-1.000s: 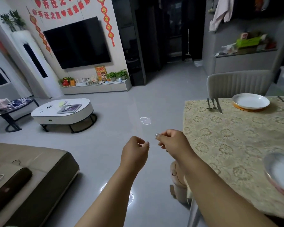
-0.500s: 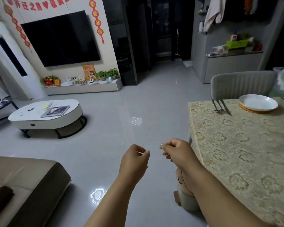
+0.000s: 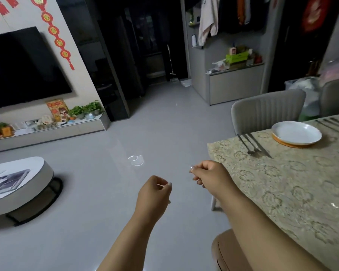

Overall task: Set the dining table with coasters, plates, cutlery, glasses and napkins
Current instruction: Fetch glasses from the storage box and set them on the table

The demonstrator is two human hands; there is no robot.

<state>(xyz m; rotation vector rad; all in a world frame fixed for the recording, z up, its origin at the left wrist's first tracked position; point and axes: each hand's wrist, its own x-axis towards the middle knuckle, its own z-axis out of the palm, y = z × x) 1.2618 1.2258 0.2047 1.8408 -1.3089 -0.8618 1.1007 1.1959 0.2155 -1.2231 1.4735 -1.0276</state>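
The dining table (image 3: 282, 192) with a patterned beige cloth fills the right side. At its far end a white plate (image 3: 296, 133) sits on an orange coaster (image 3: 290, 145), with a spoon, fork and knife (image 3: 252, 146) laid to its left. More cutlery (image 3: 335, 124) lies at the far right edge. My left hand (image 3: 153, 194) and my right hand (image 3: 209, 176) are held out over the floor, just left of the table's corner. Both have curled fingers and hold nothing.
A grey chair (image 3: 266, 110) stands at the table's far end, and a tan seat (image 3: 227, 251) is tucked under its near side. A white coffee table (image 3: 18, 188) is at the left. Grey floor runs ahead to a dark hallway (image 3: 155, 55).
The view has swung to the right and moved forward along the table. The sofa and the near plate have left the frame. Both hands keep the same curled pose.
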